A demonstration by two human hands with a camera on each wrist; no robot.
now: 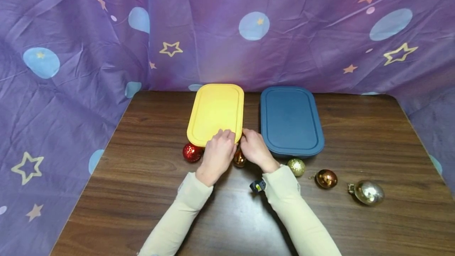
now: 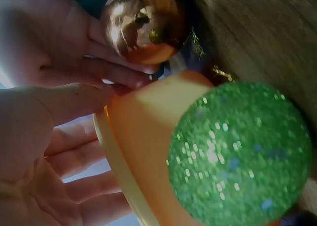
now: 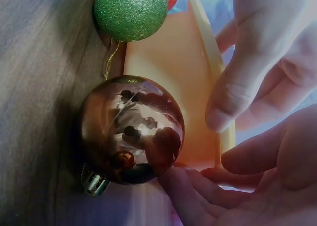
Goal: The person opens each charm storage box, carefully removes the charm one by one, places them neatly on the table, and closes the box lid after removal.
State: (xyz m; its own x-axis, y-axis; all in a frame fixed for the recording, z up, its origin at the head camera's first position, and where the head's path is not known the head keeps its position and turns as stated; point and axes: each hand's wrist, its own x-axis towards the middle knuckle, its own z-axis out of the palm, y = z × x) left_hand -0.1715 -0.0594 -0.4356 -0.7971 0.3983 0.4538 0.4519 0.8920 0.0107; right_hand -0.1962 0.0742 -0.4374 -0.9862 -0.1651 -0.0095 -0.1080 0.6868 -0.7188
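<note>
In the head view, a container with a yellow lid (image 1: pixel 216 110) stands at the back of the table. My left hand (image 1: pixel 219 151) grips the lid's front edge, fingers over the top and thumb against the rim. At the front right corner, my right hand (image 1: pixel 255 147) pinches the same rim between thumb and fingers. Just in front of the container wall (image 3: pixel 163 82) lie a shiny copper ball ornament (image 3: pixel 133 132) and a green glitter ball ornament (image 2: pixel 237 156); the left hand hides the green one from the head view. A red glitter ball ornament (image 1: pixel 192 152) lies left of that hand.
A container with a blue lid (image 1: pixel 293 119) stands to the right. In front of it, a gold glitter ball (image 1: pixel 296 167), another copper ball (image 1: pixel 326 179) and a silver ball (image 1: pixel 369 192) run rightward. A purple curtain (image 1: pixel 220 31) hangs behind the wooden table (image 1: pixel 142 177).
</note>
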